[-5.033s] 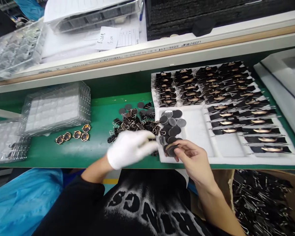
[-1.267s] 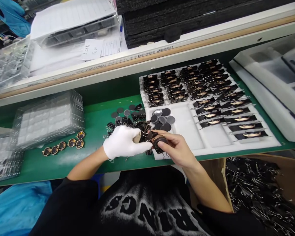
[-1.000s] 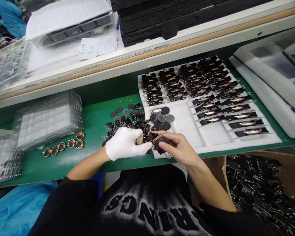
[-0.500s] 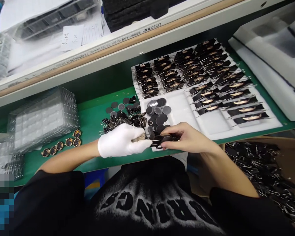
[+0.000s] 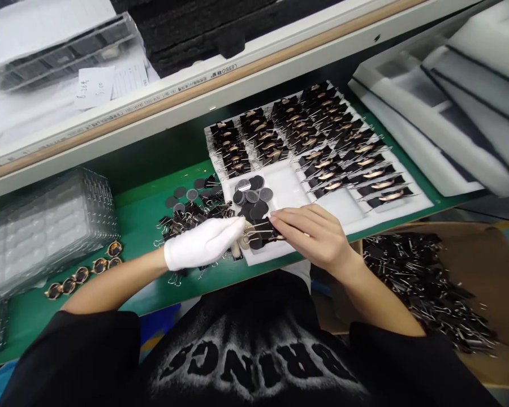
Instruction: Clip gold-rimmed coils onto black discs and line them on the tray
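Observation:
My left hand point(image 5: 206, 243), in a white glove, is closed with its fingertips at the wire handles of a black binder clip point(image 5: 262, 225). My bare right hand point(image 5: 316, 234) grips the clip's other side, its fingers bent together and partly hiding what lies between them. A second clip seems to sit just below, but the fingers cover most of it. Round dark discs point(image 5: 254, 198) lie in a loose heap on the white foam sheet point(image 5: 284, 181) just beyond my hands. Loose binder clips point(image 5: 190, 217) are piled beside and under the gloved hand.
Rows of clipped pieces with gold-coloured edges point(image 5: 335, 118) cover much of the foam. Clear plastic trays point(image 5: 46, 226) are stacked at left, near several round brown-and-gold pieces point(image 5: 82, 275). A cardboard box point(image 5: 492, 294) of binder clips stands at lower right; foam sheets point(image 5: 441, 107) lean behind.
The view has shifted, so the bench appears further left. My right hand has turned palm-down over the clip, its fingers now extended toward the glove. The gloved fingers have drawn closer together.

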Motion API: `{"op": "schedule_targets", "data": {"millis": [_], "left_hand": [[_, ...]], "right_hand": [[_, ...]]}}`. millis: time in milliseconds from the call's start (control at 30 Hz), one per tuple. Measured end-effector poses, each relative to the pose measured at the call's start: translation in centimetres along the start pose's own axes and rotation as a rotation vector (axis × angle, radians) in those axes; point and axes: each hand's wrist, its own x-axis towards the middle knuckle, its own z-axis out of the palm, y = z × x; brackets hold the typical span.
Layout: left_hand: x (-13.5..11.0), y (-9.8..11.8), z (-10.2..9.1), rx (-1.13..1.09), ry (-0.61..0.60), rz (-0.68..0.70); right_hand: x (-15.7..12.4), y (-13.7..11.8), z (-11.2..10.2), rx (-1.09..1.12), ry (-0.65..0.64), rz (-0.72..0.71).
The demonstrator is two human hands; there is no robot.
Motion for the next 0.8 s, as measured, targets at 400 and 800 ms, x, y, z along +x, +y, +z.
{"op": "schedule_targets", "data": {"millis": [400,800], "left_hand": [[13.0,3.8,5.4,0.132,0.200,0.040],[18.4,4.8,10.7,0.758,0.291,0.040]], "right_hand": [[-8.1,5.7,-1.5,-0.439,0.792,0.560],[-6.8,7.8,-1.3,-0.648,0.546,0.722]]}}
